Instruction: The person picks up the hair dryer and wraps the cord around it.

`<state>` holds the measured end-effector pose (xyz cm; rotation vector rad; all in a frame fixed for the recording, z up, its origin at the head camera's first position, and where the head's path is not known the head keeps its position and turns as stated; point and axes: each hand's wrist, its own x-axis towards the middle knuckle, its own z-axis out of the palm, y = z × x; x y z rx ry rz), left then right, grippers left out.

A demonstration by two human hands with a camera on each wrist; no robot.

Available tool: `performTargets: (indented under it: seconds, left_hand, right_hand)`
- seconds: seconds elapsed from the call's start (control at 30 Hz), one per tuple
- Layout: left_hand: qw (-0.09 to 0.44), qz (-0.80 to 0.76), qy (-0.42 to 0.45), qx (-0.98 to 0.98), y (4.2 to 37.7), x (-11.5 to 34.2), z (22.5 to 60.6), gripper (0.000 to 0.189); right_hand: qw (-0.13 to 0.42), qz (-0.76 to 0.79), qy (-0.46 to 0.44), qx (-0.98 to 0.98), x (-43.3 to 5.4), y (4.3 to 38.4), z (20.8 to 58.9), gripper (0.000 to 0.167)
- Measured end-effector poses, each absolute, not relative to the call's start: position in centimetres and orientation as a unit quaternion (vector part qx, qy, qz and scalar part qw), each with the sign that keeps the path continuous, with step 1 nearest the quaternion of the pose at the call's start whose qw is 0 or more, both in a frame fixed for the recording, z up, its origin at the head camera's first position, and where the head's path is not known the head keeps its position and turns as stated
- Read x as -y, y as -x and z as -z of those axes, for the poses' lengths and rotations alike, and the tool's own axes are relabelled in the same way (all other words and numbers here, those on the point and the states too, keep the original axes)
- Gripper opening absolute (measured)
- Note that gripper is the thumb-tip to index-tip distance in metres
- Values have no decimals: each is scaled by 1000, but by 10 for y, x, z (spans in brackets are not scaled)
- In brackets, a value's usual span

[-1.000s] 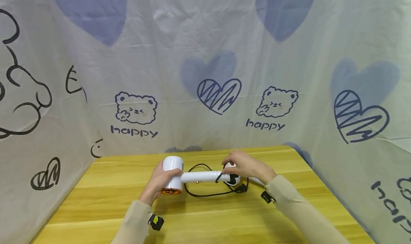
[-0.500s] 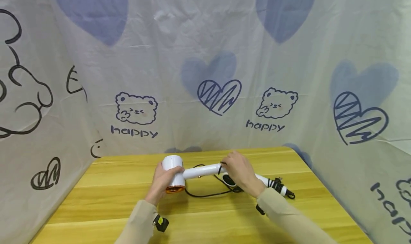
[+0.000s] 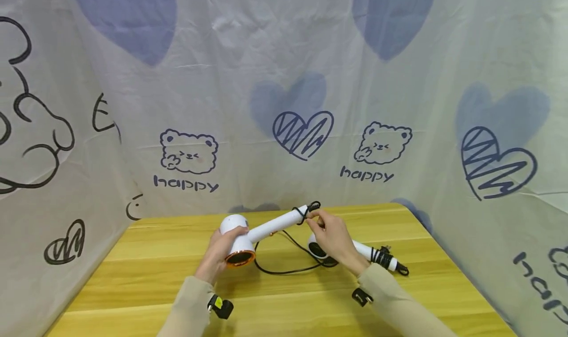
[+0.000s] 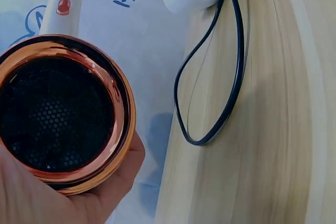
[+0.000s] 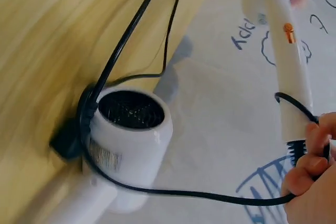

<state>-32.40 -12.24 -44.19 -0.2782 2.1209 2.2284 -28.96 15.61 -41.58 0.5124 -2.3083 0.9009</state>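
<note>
Plainly, left grip [image 3: 217, 254] curls round dryer [image 3: 263, 231] head [image 3: 231, 222]; right grip [image 3: 334, 236] pinches cord [image 5: 210, 196] beside handle [image 3: 280, 223] end. Dryer above table [image 3: 275, 310], handle slanting toward far edge. Best: head steady, cord lightly taut, slack clear of second dryer [image 5: 139, 148].

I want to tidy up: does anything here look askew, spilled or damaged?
No spill or damage shows. Only the black cord looks untidy, running from the right hand past the white hair dryer on the table into a loose loop.

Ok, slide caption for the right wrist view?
Right hand holds a cord by a hair dryer's handle, another dryer nearby.
</note>
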Motion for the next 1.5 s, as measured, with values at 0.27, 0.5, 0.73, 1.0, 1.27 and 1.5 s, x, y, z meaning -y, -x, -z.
performTargets:
  seconds: [0.27,0.5,0.73,1.0,1.27,1.5]
  left_hand:
    - [49,-739,89,-666,324,120,439,78]
    - [87,-756,68,-645,326,127,441,77]
    - [173,-716,0,-676,326,134,441,73]
    - [148,-678,-28,-720,326,134,436,71]
    - [74,-622,-30,-779,323,130,426,74]
    - [21,-606,-28,-794,322,130,425,79]
  right_hand:
    - [215,-404,-156,875,-154,288,414,21]
    - [-50,-593,-182,783,-172,301,411,32]
    - [-88,-495,-265,823,-196,314,406,18]
    - [-47,-324,-359,874,-202,322,388,23]
    - [-66,-255,-297,918,-198,319,378,14]
    - [-82,-261,-246,930,-189,322,379,18]
